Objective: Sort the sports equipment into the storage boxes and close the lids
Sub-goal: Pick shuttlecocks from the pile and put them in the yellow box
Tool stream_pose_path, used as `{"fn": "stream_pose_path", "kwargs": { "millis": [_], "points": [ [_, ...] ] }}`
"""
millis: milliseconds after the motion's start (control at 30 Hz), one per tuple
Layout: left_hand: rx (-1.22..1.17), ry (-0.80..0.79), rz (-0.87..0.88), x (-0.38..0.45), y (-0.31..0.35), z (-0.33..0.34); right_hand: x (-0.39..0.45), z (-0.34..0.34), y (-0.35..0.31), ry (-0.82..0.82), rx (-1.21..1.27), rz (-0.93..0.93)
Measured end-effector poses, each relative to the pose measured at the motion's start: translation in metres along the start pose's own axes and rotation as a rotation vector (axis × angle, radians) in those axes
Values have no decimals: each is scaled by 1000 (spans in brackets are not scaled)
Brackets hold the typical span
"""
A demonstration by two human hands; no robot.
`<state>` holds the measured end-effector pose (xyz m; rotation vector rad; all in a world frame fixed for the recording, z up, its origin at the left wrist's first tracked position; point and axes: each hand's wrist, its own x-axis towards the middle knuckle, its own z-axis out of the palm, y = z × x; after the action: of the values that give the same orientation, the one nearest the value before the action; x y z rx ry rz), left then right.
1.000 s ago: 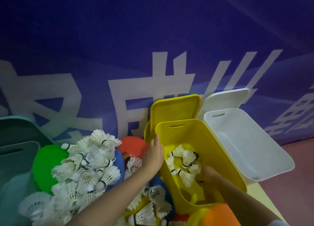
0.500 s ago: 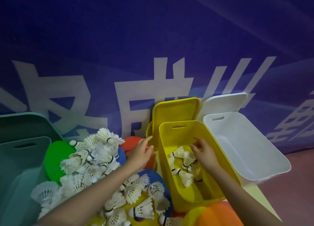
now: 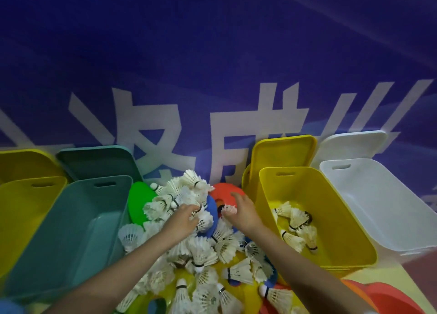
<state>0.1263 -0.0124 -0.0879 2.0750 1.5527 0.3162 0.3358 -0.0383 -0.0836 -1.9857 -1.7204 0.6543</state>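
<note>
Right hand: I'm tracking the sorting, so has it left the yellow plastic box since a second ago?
Yes. The right hand moved left out of the yellow plastic box, now over the shuttlecock pile.

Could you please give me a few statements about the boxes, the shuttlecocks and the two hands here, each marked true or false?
1. The yellow box on the right holds several shuttlecocks. True.
2. The white box is full of shuttlecocks. False: no shuttlecock shows inside it.
3. The teal box has its lid shut. False: the box is open, with the lid standing behind it.
4. Both hands are over the shuttlecock pile between the boxes. True: the left hand and the right hand reach into it.
5. A green disc lies beside the teal box. True.
</note>
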Motion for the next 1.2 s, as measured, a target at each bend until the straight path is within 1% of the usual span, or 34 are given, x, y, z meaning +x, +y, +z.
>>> {"fn": "stream_pose_path", "kwargs": {
  "millis": [100,233,367,467,533,600,667,767,833,933,1067,1200],
  "points": [
    [101,-74,50,-2,0,5,0,21,-2,-51,-73,141],
    [230,-163,71,5,2,14,-1,37,-5,-108,-99,248],
    [279,-164,73,19,-3,22,3,43,-3,-67,-80,278],
    [290,-146,106,28,-3,26,7,44,-2,-61,-77,276],
    [197,-150,113,32,-5,28,8,45,-2,-53,-86,263],
    [48,-151,85,33,-5,26,10,46,1,-32,-64,251],
    [-60,-121,50,32,-5,22,12,44,2,-26,-25,237],
    [-159,-81,22,25,-3,15,12,38,2,-43,83,241],
    [-227,-63,24,20,-2,11,10,31,1,-23,128,239],
    [-306,-7,27,15,7,5,5,11,0,59,188,208],
    [-424,89,36,18,31,2,-8,-23,2,166,318,97],
    [-612,120,94,19,70,7,-29,-59,18,275,472,66]
  ]
}}
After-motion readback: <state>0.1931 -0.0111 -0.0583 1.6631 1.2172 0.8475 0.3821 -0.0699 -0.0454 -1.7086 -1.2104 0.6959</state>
